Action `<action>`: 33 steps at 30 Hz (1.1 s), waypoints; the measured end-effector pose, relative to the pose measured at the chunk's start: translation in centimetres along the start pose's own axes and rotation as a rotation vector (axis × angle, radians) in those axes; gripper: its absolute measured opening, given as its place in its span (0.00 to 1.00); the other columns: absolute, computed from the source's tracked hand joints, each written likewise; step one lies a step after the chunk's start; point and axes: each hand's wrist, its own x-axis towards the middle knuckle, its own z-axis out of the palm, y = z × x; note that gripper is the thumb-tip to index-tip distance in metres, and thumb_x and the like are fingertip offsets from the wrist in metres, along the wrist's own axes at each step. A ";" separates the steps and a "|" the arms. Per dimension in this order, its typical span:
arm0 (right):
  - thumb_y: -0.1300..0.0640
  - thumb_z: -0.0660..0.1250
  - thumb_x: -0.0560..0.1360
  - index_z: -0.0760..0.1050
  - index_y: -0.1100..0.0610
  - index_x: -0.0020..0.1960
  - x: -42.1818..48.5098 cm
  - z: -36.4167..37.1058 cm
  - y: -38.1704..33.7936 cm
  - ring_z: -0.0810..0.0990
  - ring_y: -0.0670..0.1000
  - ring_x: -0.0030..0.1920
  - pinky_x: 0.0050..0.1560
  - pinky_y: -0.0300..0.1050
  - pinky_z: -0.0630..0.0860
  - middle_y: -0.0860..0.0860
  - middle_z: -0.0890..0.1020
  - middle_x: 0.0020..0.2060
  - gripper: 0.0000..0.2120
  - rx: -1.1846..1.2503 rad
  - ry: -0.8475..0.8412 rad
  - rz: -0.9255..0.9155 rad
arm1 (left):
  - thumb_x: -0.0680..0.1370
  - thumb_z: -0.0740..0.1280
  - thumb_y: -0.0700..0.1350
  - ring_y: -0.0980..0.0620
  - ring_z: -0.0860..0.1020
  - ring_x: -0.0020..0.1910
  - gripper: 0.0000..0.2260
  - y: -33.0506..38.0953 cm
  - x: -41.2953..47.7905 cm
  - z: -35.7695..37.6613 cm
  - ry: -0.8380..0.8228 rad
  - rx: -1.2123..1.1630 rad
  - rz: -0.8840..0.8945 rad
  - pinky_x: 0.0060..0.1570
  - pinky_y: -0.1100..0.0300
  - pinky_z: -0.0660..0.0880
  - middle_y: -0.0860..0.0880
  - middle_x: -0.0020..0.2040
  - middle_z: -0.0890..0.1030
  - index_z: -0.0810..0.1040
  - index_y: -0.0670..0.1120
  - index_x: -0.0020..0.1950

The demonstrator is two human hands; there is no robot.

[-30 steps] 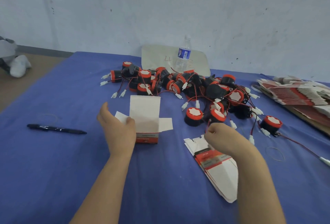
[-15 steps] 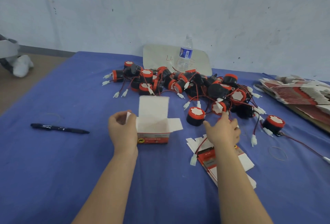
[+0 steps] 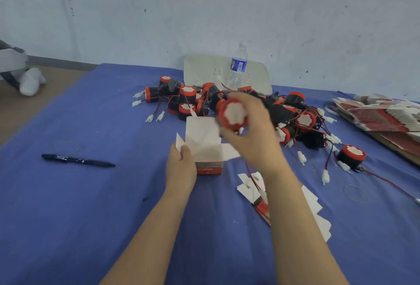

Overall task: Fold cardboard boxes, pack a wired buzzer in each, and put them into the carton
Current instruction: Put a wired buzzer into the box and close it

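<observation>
At the middle of the frame, the left hand grips the near-left corner of a small open box, thumb against a side flap. The box stands upright on the blue surface, its white lid flap raised and a red band along its bottom. Just above and right of the box's opening, the right hand holds a buzzer, fingers curled round its body, the red-rimmed white face turned toward the camera. The picture is blurred there. A thin red wire trails down below the wrist. Behind the box lies a heap of buzzers with tangled red and black wires and white plugs. One lone buzzer sits apart at right centre. Flat box blanks lie under the right forearm, and a larger stack of flat boxes fills the right edge. At left centre lies a black pen. A water bottle stands at upper centre before a pale board.
</observation>
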 end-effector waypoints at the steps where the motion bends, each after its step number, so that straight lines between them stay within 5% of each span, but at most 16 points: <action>1: 0.64 0.74 0.68 0.72 0.53 0.66 0.0 0.7 -0.3 0.67 0.53 0.67 0.68 0.43 0.63 0.52 0.69 0.64 0.28 -0.021 -0.135 0.002 | 0.84 0.51 0.45 0.58 0.75 0.48 0.11 0.1 -0.1 0.0 0.007 -0.041 0.004 0.44 0.64 0.69 0.55 0.51 0.77 0.70 0.51 0.60; 3: 0.63 0.70 0.71 0.70 0.48 0.69 -0.4 2.4 -0.2 0.66 0.54 0.67 0.66 0.40 0.64 0.53 0.65 0.65 0.29 -0.090 -0.363 0.075 | 0.84 0.50 0.48 0.59 0.76 0.50 0.13 0.2 -0.2 -0.1 0.004 -0.075 0.010 0.47 0.64 0.71 0.55 0.51 0.78 0.72 0.49 0.60; 6: 0.62 0.65 0.75 0.62 0.45 0.74 -1.4 4.3 0.5 0.69 0.55 0.66 0.64 0.46 0.69 0.53 0.68 0.66 0.31 -0.160 -0.509 0.172 | 0.84 0.49 0.51 0.50 0.75 0.60 0.18 0.2 -0.1 -0.1 -0.006 -0.064 -0.026 0.63 0.52 0.71 0.48 0.60 0.78 0.73 0.47 0.65; 12: 0.45 0.65 0.77 0.58 0.50 0.76 -2.2 5.8 0.6 0.72 0.52 0.66 0.63 0.48 0.72 0.49 0.72 0.68 0.31 -0.187 -0.386 0.245 | 0.83 0.50 0.56 0.51 0.77 0.58 0.19 0.0 0.2 0.1 -0.008 -0.081 -0.061 0.62 0.51 0.73 0.49 0.59 0.79 0.72 0.49 0.66; 17: 0.47 0.68 0.73 0.65 0.48 0.72 -2.1 5.4 0.5 0.75 0.52 0.58 0.58 0.45 0.74 0.48 0.68 0.63 0.29 -0.179 -0.374 0.236 | 0.81 0.55 0.56 0.56 0.80 0.49 0.12 0.0 0.3 0.0 0.005 -0.122 -0.069 0.47 0.58 0.76 0.53 0.51 0.81 0.74 0.53 0.53; 26: 0.51 0.70 0.70 0.73 0.52 0.62 -0.1 3.9 0.1 0.73 0.51 0.50 0.46 0.41 0.69 0.51 0.75 0.53 0.21 -0.257 -0.534 0.196 | 0.80 0.57 0.56 0.50 0.80 0.53 0.16 0.2 0.3 -0.2 -0.021 -0.077 -0.071 0.58 0.47 0.76 0.49 0.54 0.82 0.75 0.48 0.59; 33: 0.46 0.70 0.72 0.67 0.54 0.67 -1.2 5.3 -0.3 0.75 0.53 0.57 0.51 0.44 0.72 0.50 0.74 0.61 0.27 -0.247 -0.415 0.255 | 0.83 0.52 0.49 0.51 0.79 0.52 0.13 0.3 0.2 -0.2 0.013 -0.136 -0.100 0.55 0.51 0.77 0.47 0.53 0.81 0.73 0.46 0.58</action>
